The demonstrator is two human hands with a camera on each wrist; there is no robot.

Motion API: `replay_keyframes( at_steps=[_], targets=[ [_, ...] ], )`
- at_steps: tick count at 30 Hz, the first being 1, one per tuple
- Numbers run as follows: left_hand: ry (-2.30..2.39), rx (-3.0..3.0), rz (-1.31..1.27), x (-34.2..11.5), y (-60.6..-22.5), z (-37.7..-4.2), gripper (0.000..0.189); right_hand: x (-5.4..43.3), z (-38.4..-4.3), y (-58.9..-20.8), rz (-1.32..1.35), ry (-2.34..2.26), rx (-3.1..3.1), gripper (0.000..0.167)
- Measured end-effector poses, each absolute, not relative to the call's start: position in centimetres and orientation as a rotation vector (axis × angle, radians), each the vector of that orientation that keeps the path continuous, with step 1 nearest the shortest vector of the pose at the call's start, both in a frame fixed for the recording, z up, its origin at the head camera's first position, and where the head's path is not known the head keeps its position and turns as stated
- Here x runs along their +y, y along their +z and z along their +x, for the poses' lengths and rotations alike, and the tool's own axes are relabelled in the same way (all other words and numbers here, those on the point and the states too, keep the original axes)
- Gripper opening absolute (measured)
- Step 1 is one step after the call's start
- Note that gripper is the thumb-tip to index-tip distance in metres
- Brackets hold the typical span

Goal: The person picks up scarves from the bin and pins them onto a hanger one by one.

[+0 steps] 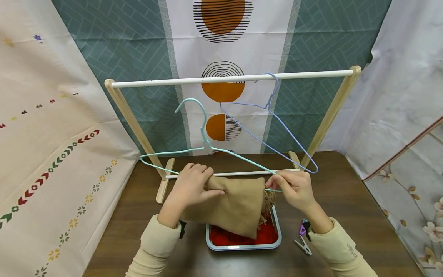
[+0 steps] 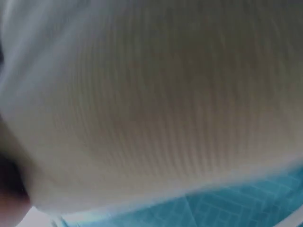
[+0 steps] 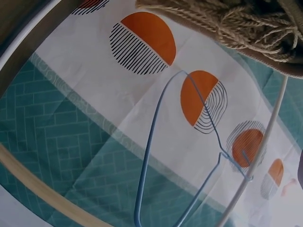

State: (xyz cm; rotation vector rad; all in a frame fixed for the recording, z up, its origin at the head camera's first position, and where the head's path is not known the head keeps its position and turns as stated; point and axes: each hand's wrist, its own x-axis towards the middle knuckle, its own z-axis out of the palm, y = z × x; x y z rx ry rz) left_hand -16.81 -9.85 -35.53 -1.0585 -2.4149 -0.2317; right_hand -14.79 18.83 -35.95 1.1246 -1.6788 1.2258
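Note:
A tan scarf (image 1: pixel 238 204) with a twisted fringe (image 1: pixel 267 204) hangs folded over the lower bar of a mint-green hanger (image 1: pixel 204 130). My left hand (image 1: pixel 194 184) grips the scarf near the hanger's left side, thumb in front. At the hanger's right corner, my right hand (image 1: pixel 294 188) pinches the wire, just beside the fringe. Blurred tan cloth of the scarf (image 2: pixel 165 104) fills most of the left wrist view. In the right wrist view, the fringe (image 3: pixel 236 23) shows at the top right, while the right hand is barely visible.
A blue hanger (image 1: pixel 287 130) hangs from the white top rod (image 1: pixel 194 81) of a wooden-legged rack. Below the scarf stands a grey-rimmed tray (image 1: pixel 243 247) with red material inside. Clothespins (image 1: pixel 303 246) lie by the right wrist on the brown table (image 1: pixel 328 250).

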Motion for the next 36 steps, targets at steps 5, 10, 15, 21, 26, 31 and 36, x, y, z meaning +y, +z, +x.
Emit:
replay_keyframes(
  at_steps=[5,10,15,21,26,31,36],
  targets=[
    [-0.466,-2.427,-1.135,-11.8,-34.9,-17.5,0.028,19.2,-14.8,-35.9,1.106,1.246,-1.691,0.032],
    [-0.449,-2.435,-1.077,-13.1,-34.6,-17.7,0.033,19.6,-14.6,-35.7,1.084,1.251,-1.703,0.032],
    [-0.609,-2.507,-1.126,-14.7,-34.1,-17.7,0.031,20.0,-14.4,-35.6,1.077,1.257,-1.721,0.031],
    [-0.708,-2.492,-1.186,-15.2,-33.8,-18.1,0.021,20.3,-14.3,-35.6,1.071,1.276,-1.725,0.031],
    [-0.701,-2.378,-1.171,-15.7,-34.1,-18.1,0.03,20.3,-14.1,-35.5,1.081,1.284,-1.709,0.032],
    [-0.769,-2.246,-1.152,-16.6,-34.6,-18.0,0.028,20.4,-13.8,-35.0,1.083,1.303,-1.687,0.033],
    [-0.724,-2.172,-1.177,-16.2,-34.9,-18.4,0.025,20.3,-13.9,-35.1,1.091,1.309,-1.675,0.033]
  ],
)
